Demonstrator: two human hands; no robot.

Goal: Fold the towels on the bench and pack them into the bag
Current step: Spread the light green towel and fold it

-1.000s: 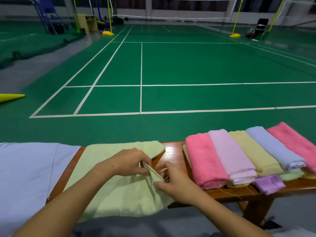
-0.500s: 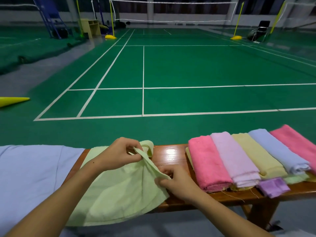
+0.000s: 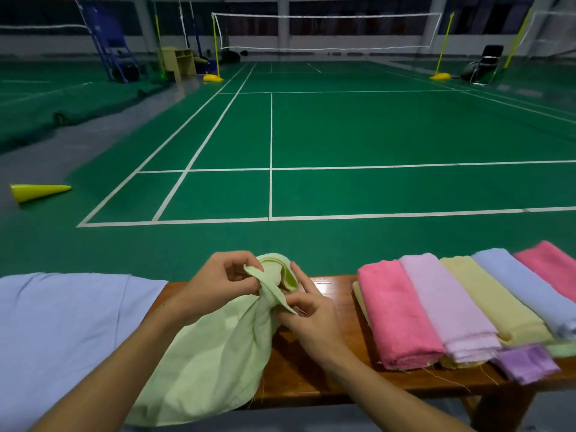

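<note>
Fingers (image 3: 249, 277) of both hands pinch the green towel's (image 3: 218, 353) corners.

The person's two forearms enter from the lower edge, both bare to the frame's border, with no sleeve showing. The left hand (image 3: 218, 283) and the right hand (image 3: 307, 316) are bare too: no gloves, rings, watch or wristband. The fingernails look short and unpainted. Nothing else of the body shows.
</note>
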